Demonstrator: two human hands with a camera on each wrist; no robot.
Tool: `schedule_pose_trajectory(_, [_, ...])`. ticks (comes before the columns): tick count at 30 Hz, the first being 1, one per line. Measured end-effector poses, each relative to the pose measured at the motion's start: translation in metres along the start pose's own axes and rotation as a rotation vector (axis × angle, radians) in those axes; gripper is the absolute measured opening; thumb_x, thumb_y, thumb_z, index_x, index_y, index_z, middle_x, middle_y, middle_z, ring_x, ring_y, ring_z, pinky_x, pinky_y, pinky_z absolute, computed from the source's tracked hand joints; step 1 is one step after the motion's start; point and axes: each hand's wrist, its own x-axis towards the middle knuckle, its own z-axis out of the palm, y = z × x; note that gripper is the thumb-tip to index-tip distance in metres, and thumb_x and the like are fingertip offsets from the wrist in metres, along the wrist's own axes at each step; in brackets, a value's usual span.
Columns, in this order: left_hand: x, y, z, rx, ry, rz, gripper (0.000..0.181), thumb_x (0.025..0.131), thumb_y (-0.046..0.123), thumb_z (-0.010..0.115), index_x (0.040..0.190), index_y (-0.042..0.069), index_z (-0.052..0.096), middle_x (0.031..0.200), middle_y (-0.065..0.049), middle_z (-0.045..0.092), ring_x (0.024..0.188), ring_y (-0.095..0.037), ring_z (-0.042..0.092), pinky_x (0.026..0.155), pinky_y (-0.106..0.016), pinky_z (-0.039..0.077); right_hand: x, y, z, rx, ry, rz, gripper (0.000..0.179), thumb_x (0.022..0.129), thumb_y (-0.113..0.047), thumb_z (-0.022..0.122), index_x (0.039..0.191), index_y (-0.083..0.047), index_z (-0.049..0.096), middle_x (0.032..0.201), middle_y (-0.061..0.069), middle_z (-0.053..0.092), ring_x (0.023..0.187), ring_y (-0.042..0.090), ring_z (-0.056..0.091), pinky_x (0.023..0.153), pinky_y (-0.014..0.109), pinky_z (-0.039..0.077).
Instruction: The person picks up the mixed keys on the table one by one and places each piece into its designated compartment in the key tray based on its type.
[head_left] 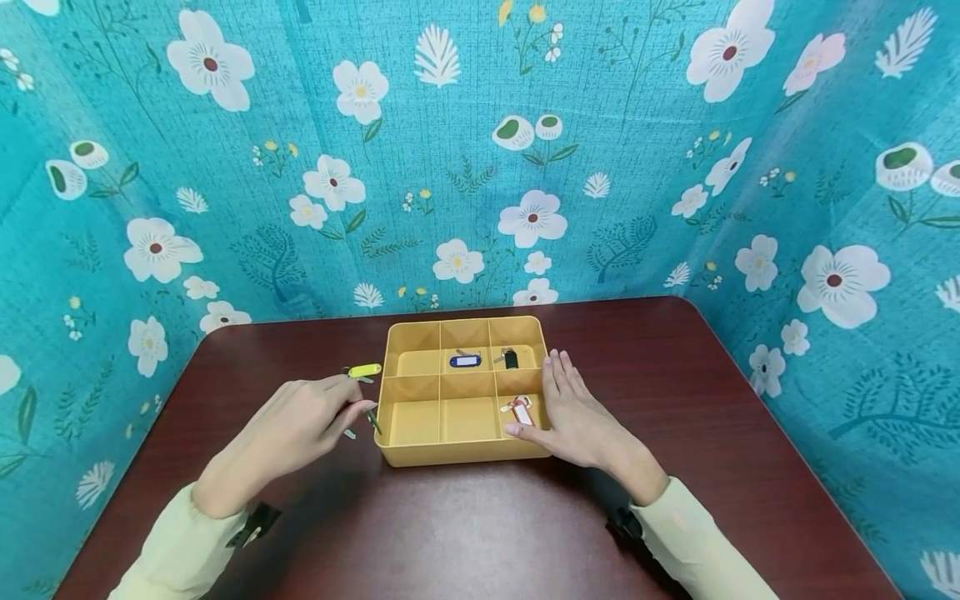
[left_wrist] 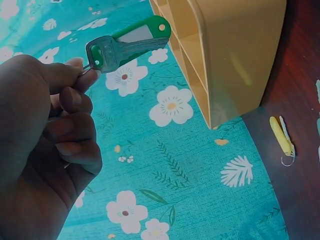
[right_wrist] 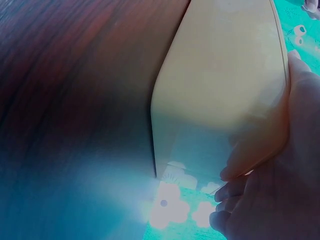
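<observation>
Between thumb and forefinger, my left hand [head_left: 318, 417] pinches the ring of a key with a green tag [left_wrist: 142, 35]; its other fingers curl in. The key hangs beside the left wall of a yellow six-compartment organizer box [head_left: 465, 452]. Against the box's right wall lie the straight fingers of my right hand [head_left: 581, 417], its thumb over the front right corner. Inside the box, a blue-tagged key [head_left: 466, 361] sits in the back middle compartment, a black-tagged key [head_left: 511, 358] in the back right, and a red-tagged key [head_left: 521, 410] in the front right.
A yellow-tagged key [head_left: 364, 370] lies on the dark wooden table [head_left: 480, 533], left of the box. Another key [head_left: 349, 433] shows partly beneath my left hand. A blue floral curtain [head_left: 465, 167] stands behind the table and along both sides.
</observation>
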Motion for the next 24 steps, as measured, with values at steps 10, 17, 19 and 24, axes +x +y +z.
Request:
schedule_pose_trajectory(10, [0.015, 0.004, 0.001, -0.018, -0.052, -0.008, 0.026, 0.091, 0.020, 0.082, 0.079, 0.016, 0.060, 0.064, 0.011, 0.043, 0.051, 0.005, 0.032, 0.049, -0.015, 0.029, 0.001, 0.000, 0.002, -0.010, -0.001, -0.006, 0.127, 0.090, -0.091, 0.039, 0.165, 0.007, 0.009, 0.176, 0.025, -0.002, 0.166, 0.042, -0.001, 0.135, 0.054, 0.013])
schedule_pose_trajectory(17, [0.021, 0.007, 0.005, -0.039, -0.037, 0.001, 0.027, 0.092, 0.020, 0.082, 0.078, 0.018, 0.059, 0.064, 0.012, 0.044, 0.052, 0.005, 0.032, 0.049, -0.015, 0.030, 0.001, 0.000, 0.001, 0.005, -0.011, 0.005, 0.129, 0.089, -0.092, 0.039, 0.166, 0.005, 0.007, 0.176, 0.023, -0.005, 0.166, 0.040, -0.003, 0.135, 0.054, 0.015])
schedule_pose_trajectory(19, [0.024, 0.007, 0.006, -0.044, -0.031, 0.006, 0.026, 0.092, 0.020, 0.082, 0.079, 0.017, 0.061, 0.064, 0.012, 0.044, 0.053, 0.004, 0.031, 0.049, -0.015, 0.030, 0.001, 0.000, 0.001, 0.014, -0.014, 0.012, 0.129, 0.088, -0.093, 0.039, 0.166, 0.005, 0.006, 0.177, 0.023, -0.006, 0.166, 0.039, -0.005, 0.134, 0.053, 0.016])
schedule_pose_trajectory(24, [0.032, 0.009, 0.008, -0.051, -0.035, 0.025, 0.026, 0.092, 0.018, 0.082, 0.077, 0.017, 0.060, 0.063, 0.011, 0.043, 0.053, 0.003, 0.029, 0.049, -0.015, 0.028, 0.000, 0.000, 0.001, 0.024, -0.012, 0.020, 0.130, 0.087, -0.094, 0.039, 0.166, 0.004, 0.006, 0.177, 0.022, -0.006, 0.166, 0.040, -0.005, 0.134, 0.054, 0.019])
